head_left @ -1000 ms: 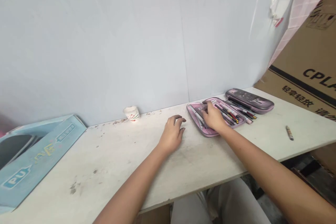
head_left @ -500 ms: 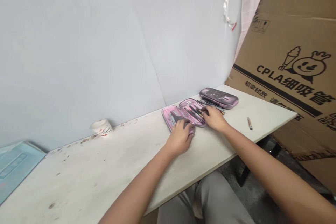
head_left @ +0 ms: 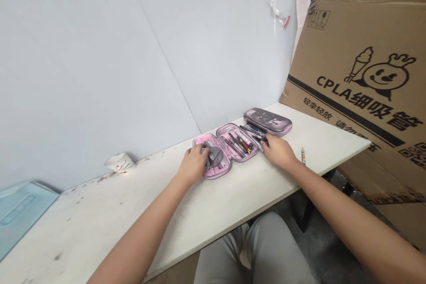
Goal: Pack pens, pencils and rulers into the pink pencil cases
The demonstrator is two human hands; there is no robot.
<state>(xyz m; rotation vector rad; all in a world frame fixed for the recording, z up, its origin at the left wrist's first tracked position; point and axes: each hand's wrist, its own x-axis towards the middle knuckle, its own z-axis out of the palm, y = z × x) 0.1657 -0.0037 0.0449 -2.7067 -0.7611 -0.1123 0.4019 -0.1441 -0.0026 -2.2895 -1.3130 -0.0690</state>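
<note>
My left hand (head_left: 193,164) cupped over grey compass (head_left: 214,156) in left half of open pink pencil case (head_left: 213,176); right hand (head_left: 278,151) curled, fingertips against pens (head_left: 237,144) in right half. Grip on either unclear from here.

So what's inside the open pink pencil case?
The pink pencil case holds pens and pencils in its right half and a grey tool in its left. The left hand hides what lies under it.

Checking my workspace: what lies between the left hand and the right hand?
Head view: an open pink pencil case holding pens lies between the left hand and right hand.
</note>
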